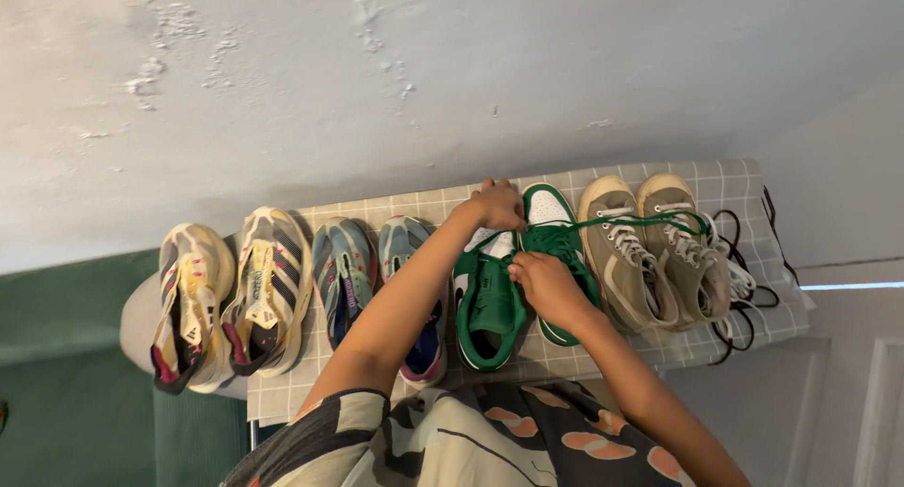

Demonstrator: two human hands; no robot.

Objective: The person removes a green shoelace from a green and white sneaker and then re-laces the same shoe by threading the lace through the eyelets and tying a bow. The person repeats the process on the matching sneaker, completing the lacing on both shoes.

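View from above of a row of shoes on a checked cloth [744, 181] set against a white wall [452, 63]. The left hand [494, 205] rests, fingers curled, on the toe end of the left green shoe [488, 303]; whether it grips anything cannot be told. The right hand [541, 282] is closed around a green lace [631, 221], which stretches taut to the right across the 2 tan shoes [654, 256]. The right green shoe [556, 233] lies just beside its partner, partly under the right hand. Both green shoes stand near the middle of the row, toes toward the wall. To their left are 2 blue-grey shoes [344, 275], then 2 yellow striped shoes [231, 294] at the far end. Loose dark laces [753, 299] lie at the cloth's right edge, beside the tan shoes.
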